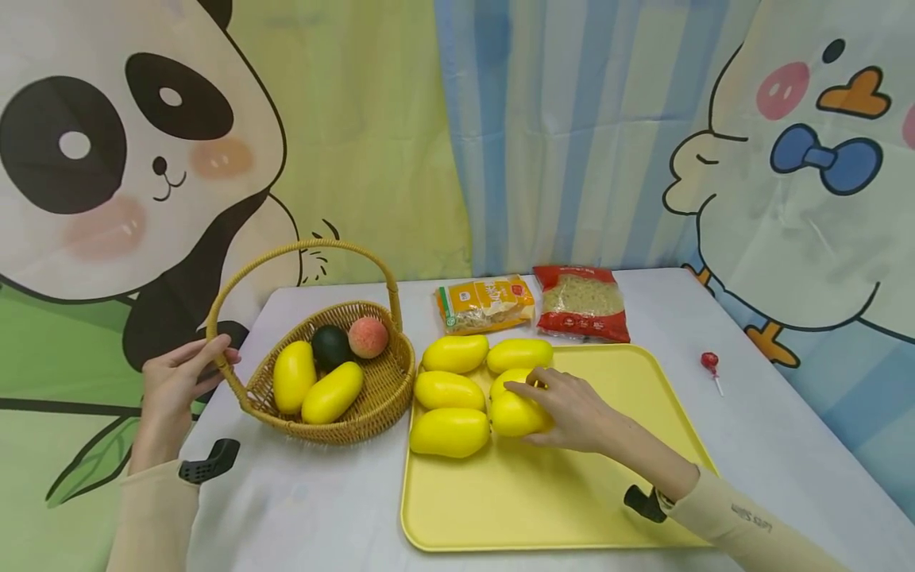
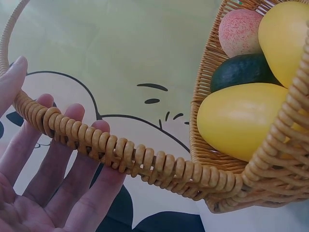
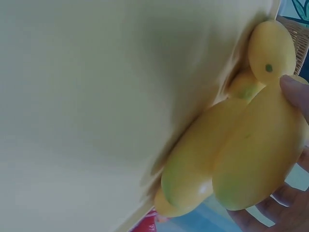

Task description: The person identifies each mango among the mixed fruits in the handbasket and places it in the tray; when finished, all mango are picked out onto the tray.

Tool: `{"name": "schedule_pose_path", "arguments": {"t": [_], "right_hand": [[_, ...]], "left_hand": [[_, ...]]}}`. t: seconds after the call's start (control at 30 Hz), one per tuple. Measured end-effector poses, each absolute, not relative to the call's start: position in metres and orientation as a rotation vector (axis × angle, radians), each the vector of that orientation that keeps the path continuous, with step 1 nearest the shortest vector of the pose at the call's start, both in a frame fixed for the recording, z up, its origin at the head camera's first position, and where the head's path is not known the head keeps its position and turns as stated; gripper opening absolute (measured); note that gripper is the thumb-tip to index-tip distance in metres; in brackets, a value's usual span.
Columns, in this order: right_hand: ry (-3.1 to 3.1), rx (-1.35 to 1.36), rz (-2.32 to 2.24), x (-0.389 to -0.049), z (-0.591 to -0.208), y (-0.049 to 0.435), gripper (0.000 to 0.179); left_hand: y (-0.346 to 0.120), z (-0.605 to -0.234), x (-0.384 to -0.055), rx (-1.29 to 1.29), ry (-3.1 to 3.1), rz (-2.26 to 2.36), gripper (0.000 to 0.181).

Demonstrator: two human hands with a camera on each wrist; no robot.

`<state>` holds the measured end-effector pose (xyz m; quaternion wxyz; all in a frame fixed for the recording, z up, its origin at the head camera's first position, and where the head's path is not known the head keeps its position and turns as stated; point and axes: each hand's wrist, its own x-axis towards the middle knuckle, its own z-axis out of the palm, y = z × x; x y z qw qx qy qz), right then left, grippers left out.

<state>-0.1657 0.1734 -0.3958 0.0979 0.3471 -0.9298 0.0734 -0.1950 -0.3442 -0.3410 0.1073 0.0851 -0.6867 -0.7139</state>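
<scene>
The left hand [image 1: 179, 369] and the right hand [image 1: 572, 405] are positioned apart from each other. The left hand holds the handle [image 1: 307, 245] of a wicker basket [image 1: 388, 405] on its left side; in the left wrist view, the handle crosses in front of the four fingers, with the thumb at the upper end. The right hand grips a yellow mango [image 1: 518, 416], thumb on one side and fingers around the other. This held mango is located over the upper left part of a yellow tray [image 1: 529, 500]; whether it touches the tray cannot be determined.

Five loose mangoes [image 1: 450, 433] lie on the tray: three in a column along the left edge, two in a second column beside it, behind the held mango. The basket stands on the white counter [image 1: 286, 508], just left of the tray. It contains two basket mangoes [image 1: 294, 377], a dark green avocado [image 1: 331, 348] and a pink peach [image 1: 368, 338].

Behind the tray lie an orange packet [image 1: 486, 304] and, to its right, a red packet [image 1: 582, 302]. A red lollipop [image 1: 709, 361] lies right of the tray, well apart from it.
</scene>
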Motion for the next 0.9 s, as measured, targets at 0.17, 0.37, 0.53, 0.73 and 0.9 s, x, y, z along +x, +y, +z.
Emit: {"name": "schedule_pose_path", "arguments": {"t": [0.17,0.37,0.53,0.73,0.9], "right_hand": [[-2.779,1.013,0.197,-0.163,-0.401,0.174,0.071],[-2.801,0.994,0.186,-0.159,-0.409,0.173,0.072],[-2.805,0.999,0.190,-0.156,-0.421,0.173,0.073],[-2.770,1.020,0.169,-0.156,-0.427,0.171,0.074],[-2.753,1.034,0.163,-0.156,-0.425,0.171,0.075]], "left_hand": [[-0.344,-0.343,-0.195,0.225,-2.015,-2.107,0.017],[-0.345,-0.342,-0.195,0.264,-2.036,-2.076,0.016],[-0.345,-0.342,-0.195,0.247,-2.025,-2.100,0.012],[-0.345,-0.342,-0.195,0.220,-2.023,-2.115,0.014],[-0.346,-0.342,-0.195,0.220,-2.022,-2.116,0.015]]}}
